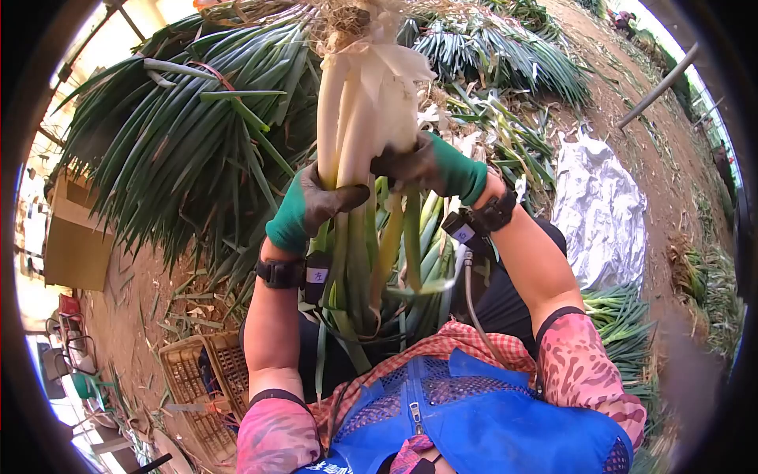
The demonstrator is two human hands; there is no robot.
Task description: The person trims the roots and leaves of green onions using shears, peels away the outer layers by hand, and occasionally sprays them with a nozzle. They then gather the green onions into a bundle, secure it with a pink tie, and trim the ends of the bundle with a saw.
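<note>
A bunch of thick green onions [347, 118] is held upright in front of me, roots at the top and green leaves hanging toward my lap. Wrapped around the stalks from the left is my left hand [312, 205], in a green and dark glove. My right hand [430, 167], gloved the same way, is closed at the right side of the bunch, just below a broad pale outer layer [401, 99]. Its fingertips are partly hidden behind the stalks. Torn, papery skin hangs near the roots [345, 31].
Large piles of green onions [213, 126] lie ahead, with another pile [505, 59] at the back right. A white woven sheet [600, 209] is on the ground at right. More onions [620, 332] lie beside me. A plastic crate [201, 379] and cardboard box [75, 237] stand left.
</note>
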